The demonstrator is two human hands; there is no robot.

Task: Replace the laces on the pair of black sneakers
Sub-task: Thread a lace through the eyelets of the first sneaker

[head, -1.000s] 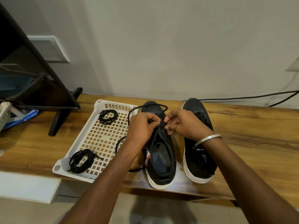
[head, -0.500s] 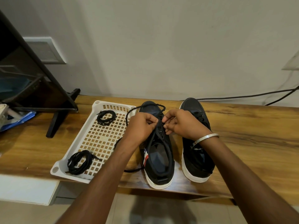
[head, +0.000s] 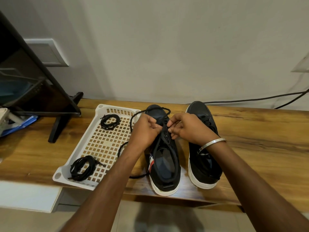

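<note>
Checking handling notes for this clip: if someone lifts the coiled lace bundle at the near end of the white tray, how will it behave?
The lace bundle looks thin and loosely coiled, so it is probably floppy and light. Its free ends stick out, so it may uncoil when lifted from the tray.

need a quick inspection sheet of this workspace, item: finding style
surface: wooden table, grained top, bearing the tray and both shoes
job's things: left sneaker being laced, loose lace looping over its toe; right sneaker beside it, apart; white tray holding two coiled black laces
clutter: blue item at the far left edge, kind unclear
grippers: left hand and right hand both pinch the lace over the left sneaker's eyelets; metal bangle on the right wrist
cables: black cable along the wall behind the table
surroundings: plain wall; dark stand at left
</note>
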